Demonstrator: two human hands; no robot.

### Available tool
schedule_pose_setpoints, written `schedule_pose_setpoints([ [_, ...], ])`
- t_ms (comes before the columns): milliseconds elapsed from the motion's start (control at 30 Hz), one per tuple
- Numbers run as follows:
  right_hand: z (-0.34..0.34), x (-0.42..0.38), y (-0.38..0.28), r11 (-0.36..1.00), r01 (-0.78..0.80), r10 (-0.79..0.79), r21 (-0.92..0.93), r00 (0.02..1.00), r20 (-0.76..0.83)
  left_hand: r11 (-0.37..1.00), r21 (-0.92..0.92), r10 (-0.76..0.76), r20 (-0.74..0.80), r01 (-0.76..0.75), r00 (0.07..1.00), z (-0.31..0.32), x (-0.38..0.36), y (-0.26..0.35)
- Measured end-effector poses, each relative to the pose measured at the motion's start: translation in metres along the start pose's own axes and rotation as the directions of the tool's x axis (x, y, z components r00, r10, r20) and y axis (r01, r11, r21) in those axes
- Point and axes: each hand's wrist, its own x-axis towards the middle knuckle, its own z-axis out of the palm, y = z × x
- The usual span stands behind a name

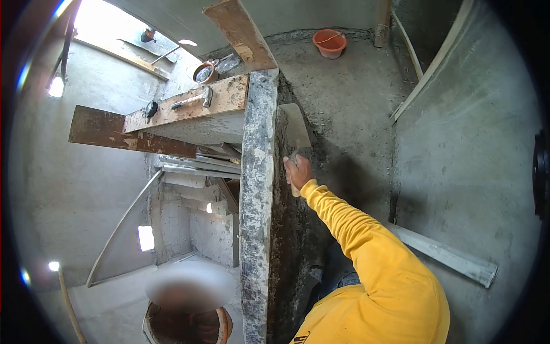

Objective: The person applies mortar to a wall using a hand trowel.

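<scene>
My right hand (299, 171), in a yellow sleeve, is wrapped round the handle of a trowel (295, 126). The trowel's flat blade points away from me and lies against the rough, dark mortar edge (285, 223) beside a long board (256, 172). That board is spattered with grey and white and runs from the near edge up to the middle. My left hand is out of sight.
A hammer (195, 101) lies on a wooden plank (232, 94) left of the board. An orange bucket (330, 45) stands on the far floor, and a smaller bucket (205, 73) holds grey material. A metal bar (447, 255) lies at right. Below left, a blur partly covers a large container (224, 327).
</scene>
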Motion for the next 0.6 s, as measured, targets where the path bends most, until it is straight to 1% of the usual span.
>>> schedule_pose_setpoints([
  [67, 0.005, -0.022, 0.002, 0.999, -0.046, 0.046, 0.002, 0.999, -0.017, 0.999, -0.037, -0.021, 0.014, 0.021, 1.000, -0.002, 0.001, 0.001],
  [100, 0.007, -0.035, 0.003, 0.998, -0.062, 0.062, 0.005, 0.998, 0.013, 0.998, -0.060, -0.029, 0.023, 0.030, 0.999, -0.003, 0.001, 0.001],
  [200, 0.014, -0.085, -0.001, 0.996, -0.093, 0.092, 0.007, 0.995, 0.026, 0.988, -0.143, -0.053, 0.072, 0.063, 0.996, -0.018, 0.012, -0.005],
  [300, 0.023, -0.141, 0.005, 0.977, -0.167, 0.161, 0.131, 0.985, 0.054, 0.956, -0.252, -0.103, 0.190, 0.150, 0.976, -0.035, 0.048, -0.039],
  [367, 0.030, -0.179, 0.007, 0.960, -0.203, 0.188, 0.192, 0.978, 0.095, 0.910, -0.334, -0.176, 0.229, 0.247, 0.957, -0.036, 0.044, -0.033],
  [433, 0.032, -0.219, 0.008, 0.891, -0.313, 0.263, 0.330, 0.946, 0.189, 0.871, -0.375, -0.230, 0.256, 0.316, 0.939, -0.043, 0.051, -0.036],
  [467, 0.029, -0.239, 0.005, 0.842, -0.384, 0.306, 0.379, 0.919, 0.249, 0.888, -0.363, -0.194, 0.263, 0.283, 0.945, -0.053, 0.060, -0.048],
  [533, 0.020, -0.270, 0.005, 0.695, -0.508, 0.361, 0.509, 0.859, 0.363, 0.919, -0.334, -0.120, 0.270, 0.210, 0.955, -0.075, 0.081, -0.070],
  [600, 0.004, -0.289, 0.011, 0.519, -0.598, 0.375, 0.611, 0.801, 0.466, 0.872, -0.418, -0.162, 0.246, 0.255, 0.956, -0.087, 0.083, -0.070],
])
